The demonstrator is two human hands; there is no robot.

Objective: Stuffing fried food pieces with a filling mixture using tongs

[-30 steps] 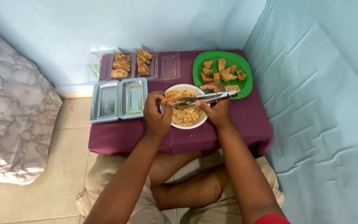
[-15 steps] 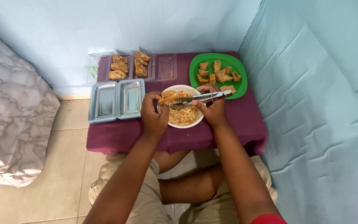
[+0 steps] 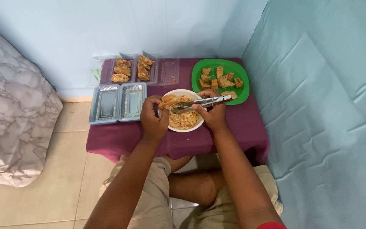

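My left hand holds a golden tofu pocket over the left rim of a white bowl of mixed orange and white filling. My right hand grips metal tongs that lie across the bowl, their tips pointing left at the pocket. The bowl stands near the front of a small table with a purple cloth.
A green plate of fried tofu pieces sits behind the bowl on the right. Clear plastic trays at the back left hold several filled pieces; two empty trays lie in front. A blue wall stands right, a marbled cushion left.
Hands, tongs and pocket stay over the bowl, the pocket moving slightly left. The head camera has shifted a little.
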